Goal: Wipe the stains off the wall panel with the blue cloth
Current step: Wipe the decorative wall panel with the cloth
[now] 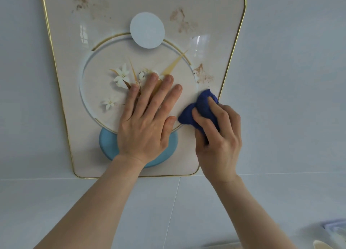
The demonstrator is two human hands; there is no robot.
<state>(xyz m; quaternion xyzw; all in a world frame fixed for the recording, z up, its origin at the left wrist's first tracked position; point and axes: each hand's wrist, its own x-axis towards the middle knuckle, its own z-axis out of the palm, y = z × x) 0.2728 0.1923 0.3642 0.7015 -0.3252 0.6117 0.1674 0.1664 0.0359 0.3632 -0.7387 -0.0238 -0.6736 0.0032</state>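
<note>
Stained wall panel (209, 14): left hand (144, 121) flat (empty), right hand (219, 136) clutching blue cloth (201, 108).

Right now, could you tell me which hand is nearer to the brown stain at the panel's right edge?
The right hand: its blue cloth sits just below the stain. The left hand lies flat on the panel's centre, left of the stain.

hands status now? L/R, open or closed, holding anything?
Left hand: open, flat on the wall panel, holding nothing.
Right hand: closed on the blue cloth, pressed to the panel.
</note>
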